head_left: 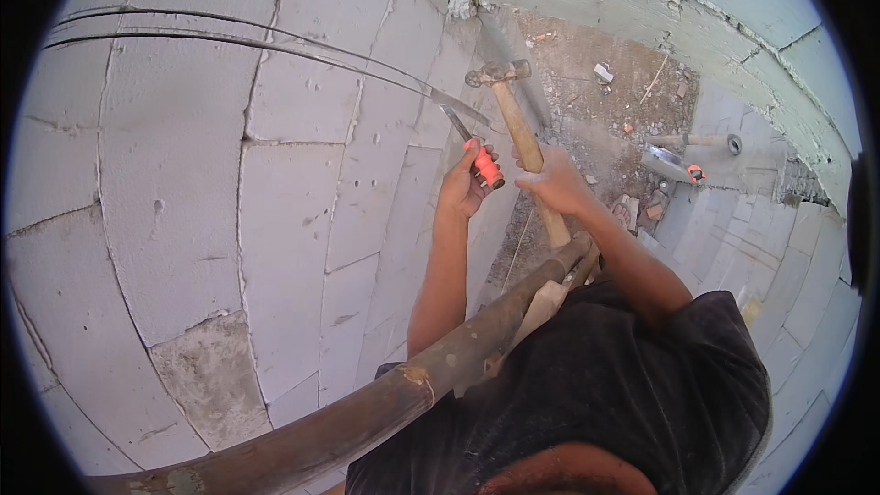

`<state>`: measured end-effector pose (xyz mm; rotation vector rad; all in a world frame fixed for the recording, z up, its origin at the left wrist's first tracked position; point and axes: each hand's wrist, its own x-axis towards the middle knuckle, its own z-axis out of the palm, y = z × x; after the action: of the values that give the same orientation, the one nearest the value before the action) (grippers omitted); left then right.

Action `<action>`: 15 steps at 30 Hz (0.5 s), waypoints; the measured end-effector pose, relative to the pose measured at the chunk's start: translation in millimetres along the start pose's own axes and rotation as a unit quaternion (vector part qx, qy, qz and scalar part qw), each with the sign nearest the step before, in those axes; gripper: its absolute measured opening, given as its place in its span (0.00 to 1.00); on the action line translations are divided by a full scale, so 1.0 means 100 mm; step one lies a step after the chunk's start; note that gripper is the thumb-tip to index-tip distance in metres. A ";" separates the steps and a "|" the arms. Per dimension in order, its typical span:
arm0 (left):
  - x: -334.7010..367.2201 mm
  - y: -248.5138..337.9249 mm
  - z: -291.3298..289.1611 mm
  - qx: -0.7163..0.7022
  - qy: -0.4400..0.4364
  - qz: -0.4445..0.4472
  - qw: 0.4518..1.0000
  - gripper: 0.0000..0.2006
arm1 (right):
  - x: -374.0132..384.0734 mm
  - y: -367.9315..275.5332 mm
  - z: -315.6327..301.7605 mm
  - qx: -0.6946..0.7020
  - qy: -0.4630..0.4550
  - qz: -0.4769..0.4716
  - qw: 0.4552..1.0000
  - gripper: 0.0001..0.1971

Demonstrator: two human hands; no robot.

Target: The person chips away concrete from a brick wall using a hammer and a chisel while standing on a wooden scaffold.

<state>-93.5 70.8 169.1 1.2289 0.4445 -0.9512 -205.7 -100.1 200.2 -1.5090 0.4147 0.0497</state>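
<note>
Left hand (461, 187) curls round an orange-handled tool (485, 165) (metal-shafted); right hand (557, 183) clenches a wooden-handled hammer (515, 119).

Stretches left forearm (438, 284) toward the far side, with left hand (469, 181) curled closed; angles right forearm (632, 255) far and left, with right hand (559, 181) clenched nearby.

Pale block wall (302, 192), perhaps dirt floor (625, 103)

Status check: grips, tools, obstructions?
Left grip on orange-handled chisel, tip by wall groove. Right grip around ball-peen hammer handle. Round pole crosses before torso.
</note>
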 end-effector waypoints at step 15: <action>0.71 0.51 -0.13 -0.154 -0.090 0.100 0.979 0.12 | 0.41 0.00 -0.45 -0.102 0.146 0.009 0.984 0.19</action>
<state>-10.3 57.9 142.3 0.8797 0.3042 -0.7805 -178.3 -153.3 188.3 -1.7220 0.6736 -0.1196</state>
